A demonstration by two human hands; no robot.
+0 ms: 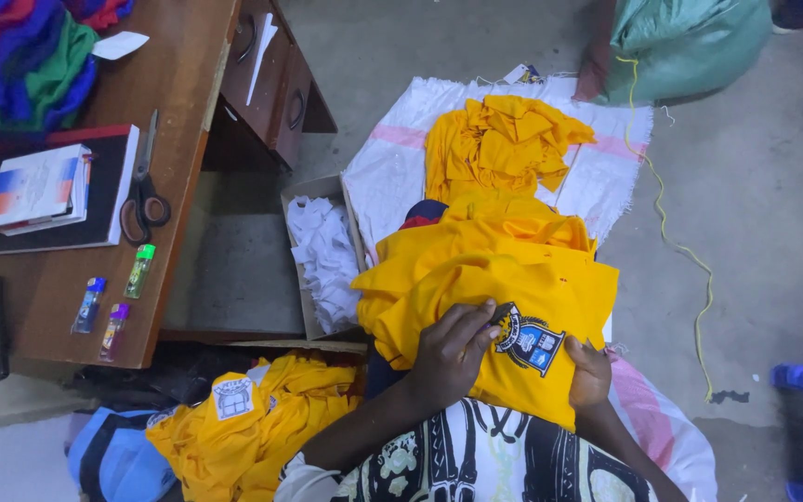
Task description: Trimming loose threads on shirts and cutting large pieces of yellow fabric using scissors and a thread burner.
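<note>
Yellow shirt (pixel 476 297) with a sewn crest badge (pixel 527 339) lies on the person's lap. The left hand (pixel 453 349) presses flat on it, grip open, fingers beside the badge; the right hand (pixel 590 372) pinches the shirt's edge. Beyond lie a cardboard box (pixel 301 270) of white scraps, more yellow shirts (pixel 499 139) on a white sack (pixel 392 167), and scissors (pixel 144 186) on the desk (pixel 178 84).
</note>
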